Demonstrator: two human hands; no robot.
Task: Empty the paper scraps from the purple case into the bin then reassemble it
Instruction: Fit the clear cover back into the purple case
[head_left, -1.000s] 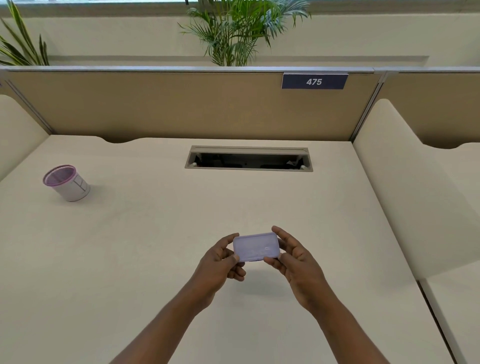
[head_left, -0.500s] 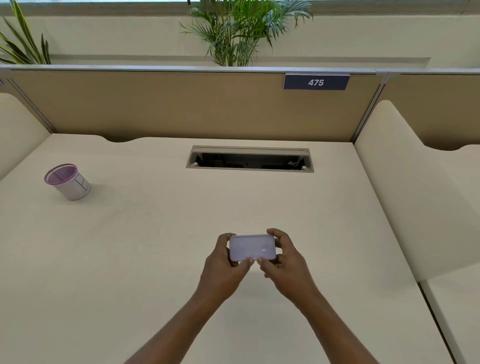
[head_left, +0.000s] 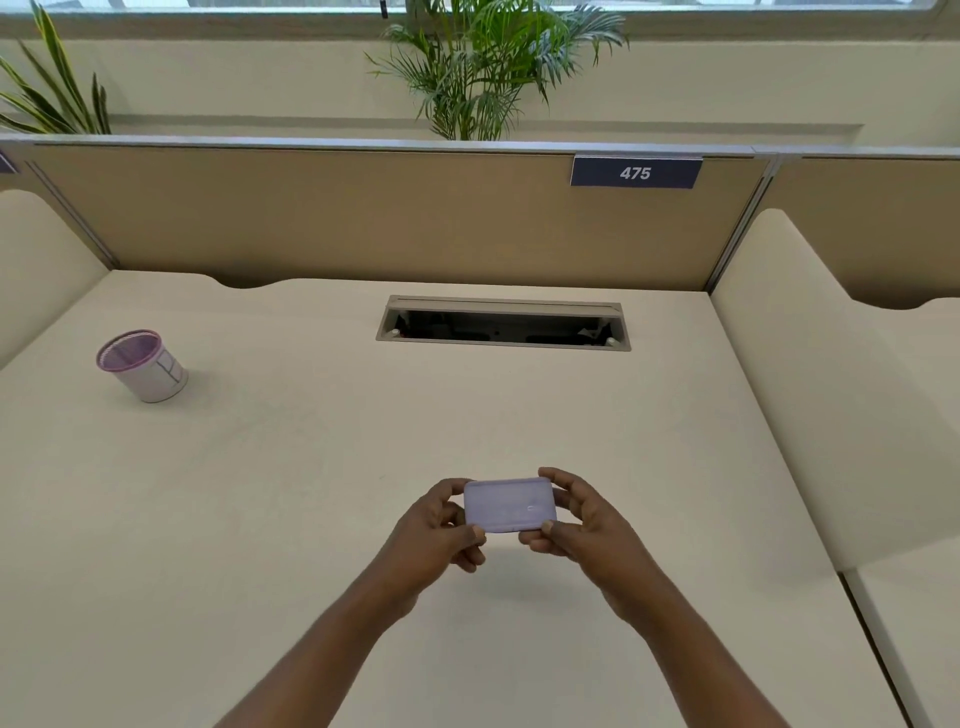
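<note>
While the purple case (head_left: 509, 505) is held shut above the desk (head_left: 311, 493), the main risk, as I judge it, is distance. The bin (head_left: 141, 365), a small mesh cup with a purple rim, stands far left, well apart from the hands. If the case gets pulled open where it is now, any scraps inside would likely drop onto the desk, not into the bin. No scraps visible; case looks closed, seam too small to read. Second risk: the case is small and smooth-looking, held only at its ends, so a hard tug to split it could make one half slip or flick paper out. Third: the bin sits tilted in this wide view, can't tell if it really leans; its mouth is narrow, so tipping from too high could miss.

Left hand (head_left: 434, 535): fingers curled, pinching the case's left end, thumb (head_left: 474, 535) on the near lower edge, the other fingers wrapped behind. Not spread.

Purple case: flat rounded rectangle, broad face toward the camera, between both hands, clear of the desk surface.

Right hand (head_left: 587, 525): fingers bent around the right end, index over the top corner, thumb tip (head_left: 549, 530) pressed on the near edge. Both grips closed on the case, nothing else touched.
</note>
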